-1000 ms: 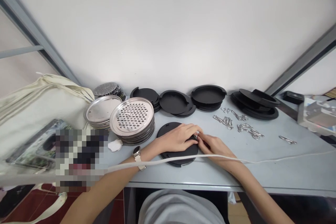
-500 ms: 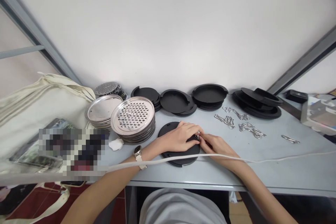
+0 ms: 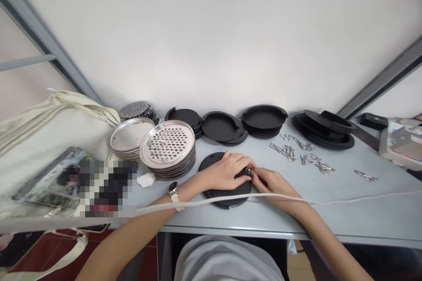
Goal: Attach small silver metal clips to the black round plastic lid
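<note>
A round black plastic disc (image 3: pixel 211 158) lies flat on the table before me. My left hand (image 3: pixel 227 171), with a watch on its wrist, rests across the disc, fingers and thumb curled toward its right rim. My right hand (image 3: pixel 268 182) meets it there, fingertips pinched together. Between the fingertips of both hands shows a bit of shiny metal, a small wire clip (image 3: pixel 248 171); most of it is hidden. Similar metal clips (image 3: pixel 318 163) lie loose to the right of my hands.
Stacked metal grater discs (image 3: pixel 167 145) and plain metal discs (image 3: pixel 130 136) stand left. Black round trays (image 3: pixel 263 118) are piled along the wall, with more black pieces (image 3: pixel 323 129) at right. A white cord (image 3: pixel 211 199) crosses in front; a cream bag (image 3: pixel 66 123) sits far left.
Both hands keep nearly the same place at the disc's right rim, with only slight finger movement. The whole view has shifted very slightly.
</note>
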